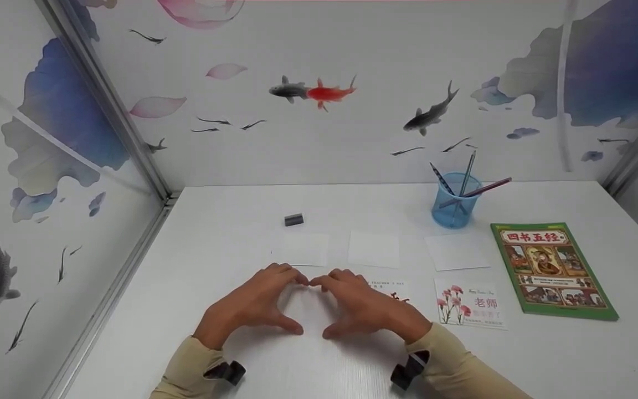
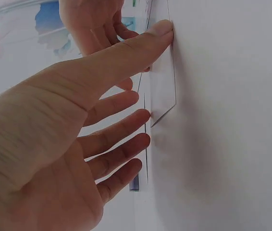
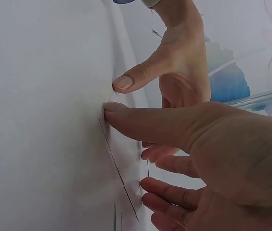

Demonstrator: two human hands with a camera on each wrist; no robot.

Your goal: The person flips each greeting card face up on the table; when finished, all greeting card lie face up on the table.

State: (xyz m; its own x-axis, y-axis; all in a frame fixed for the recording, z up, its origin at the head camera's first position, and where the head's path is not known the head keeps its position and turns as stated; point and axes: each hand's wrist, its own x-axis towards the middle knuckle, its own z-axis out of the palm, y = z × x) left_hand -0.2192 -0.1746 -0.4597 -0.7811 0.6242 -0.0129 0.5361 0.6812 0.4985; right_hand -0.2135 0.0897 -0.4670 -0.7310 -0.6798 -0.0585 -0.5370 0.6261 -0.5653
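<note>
A blank white card [image 2: 164, 84] lies flat on the table between the two hands. My left hand [image 1: 258, 299] touches its edges, thumb at the near side and fairly straight fingers at the far side. Opposite it, my right hand [image 1: 360, 305] spreads in the same way, its thumb [image 3: 121, 115] at the card's near edge. In the head view the forefingers almost meet. A printed card [image 1: 396, 286] with small lettering is partly hidden behind my right hand. Right of it lies a card with pink flowers [image 1: 466, 305].
Three blank white cards [image 1: 374, 249] form a row behind the hands. Beyond them is a small dark grey block [image 1: 293, 220]. A blue cup [image 1: 451, 208] with several pencils stands at the back right, near a green-edged book [image 1: 554, 271]. Painted panels [image 1: 352, 144] enclose the table.
</note>
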